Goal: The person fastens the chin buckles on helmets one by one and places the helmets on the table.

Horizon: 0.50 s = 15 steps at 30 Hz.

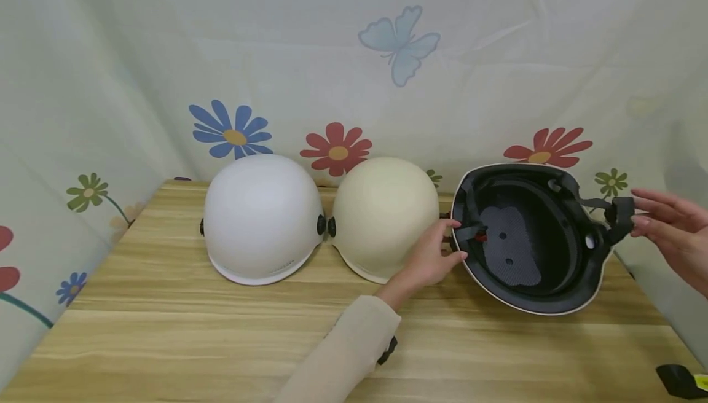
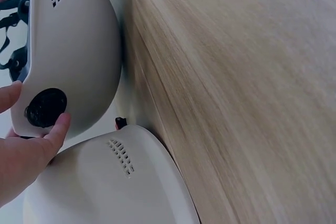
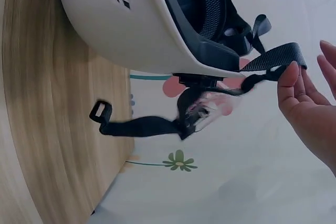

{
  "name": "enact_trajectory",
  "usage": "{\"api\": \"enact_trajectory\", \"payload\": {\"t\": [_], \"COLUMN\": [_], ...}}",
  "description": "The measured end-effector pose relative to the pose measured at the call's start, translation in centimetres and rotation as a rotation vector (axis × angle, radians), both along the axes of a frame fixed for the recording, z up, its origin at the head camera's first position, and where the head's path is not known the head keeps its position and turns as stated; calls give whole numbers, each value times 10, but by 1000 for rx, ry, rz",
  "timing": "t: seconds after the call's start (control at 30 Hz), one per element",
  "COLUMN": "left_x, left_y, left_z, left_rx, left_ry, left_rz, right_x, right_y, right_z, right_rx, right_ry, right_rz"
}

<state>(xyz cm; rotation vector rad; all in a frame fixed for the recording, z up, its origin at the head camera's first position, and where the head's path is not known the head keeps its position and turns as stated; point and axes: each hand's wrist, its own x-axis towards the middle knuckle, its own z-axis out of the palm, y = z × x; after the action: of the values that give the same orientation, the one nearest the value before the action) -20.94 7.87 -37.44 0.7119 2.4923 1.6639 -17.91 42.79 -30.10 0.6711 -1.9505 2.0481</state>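
Note upturned helmet (image 1: 514,246) at right of table (image 1: 221,335), gripped at side by left hand (image 1: 428,255), pinched at strap (image 3: 276,57) by right hand (image 1: 672,228). Expect light, stiff, smooth shell (image 2: 79,51); hold by rim (image 1: 553,311), not limp strap.

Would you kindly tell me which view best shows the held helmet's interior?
The head view: the helmet interior faces that camera almost fully. The right wrist view catches only a slice; the left wrist view mostly shows the outer shell.

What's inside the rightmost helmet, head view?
Black lining, a grey mesh panel with two dark holes, and a dark strap with a red bit. Lining hides the inner wall of the shell.
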Motion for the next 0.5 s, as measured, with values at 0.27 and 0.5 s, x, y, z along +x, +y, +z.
{"api": "enact_trajectory", "payload": {"t": [0.27,0.5], "left_x": [0,0], "left_y": [0,0], "left_z": [0,0], "left_rx": [-14,-11], "left_ry": [-14,-16], "left_rz": [9,6], "right_x": [2,-8], "right_y": [-8,8], "right_z": [10,4], "right_rx": [22,15], "right_ry": [48,-7], "right_rz": [25,-31]}}
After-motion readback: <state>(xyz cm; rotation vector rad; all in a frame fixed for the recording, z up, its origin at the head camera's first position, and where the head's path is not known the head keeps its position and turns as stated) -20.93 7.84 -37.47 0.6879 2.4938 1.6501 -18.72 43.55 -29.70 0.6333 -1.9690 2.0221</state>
